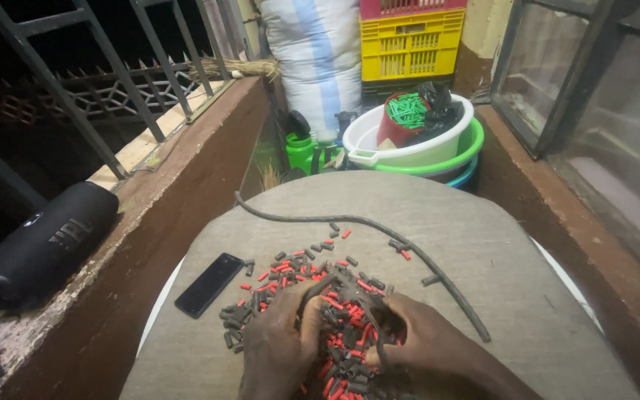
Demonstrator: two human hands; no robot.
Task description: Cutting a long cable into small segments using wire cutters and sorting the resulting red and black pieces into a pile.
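Both hands (279,344) (424,344) cupped around bead pile (338,326), bare tabletop (483,244) beyond

Small pieces (320,285): red and dark grey, mixed. Board (483,252): grey-brown. Cord (409,252): dark grey. Phone (209,284): black. Speaker (38,244): black. Sack (312,59): white, 1 pale blue stripe. Crate (409,44): yellow. Basins (438,152): white over green, possibly blue lowest.

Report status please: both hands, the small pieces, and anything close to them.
Left hand and right hand cupped around red and grey pieces, grip unclear. Cable right of pile. Phone left, apart.
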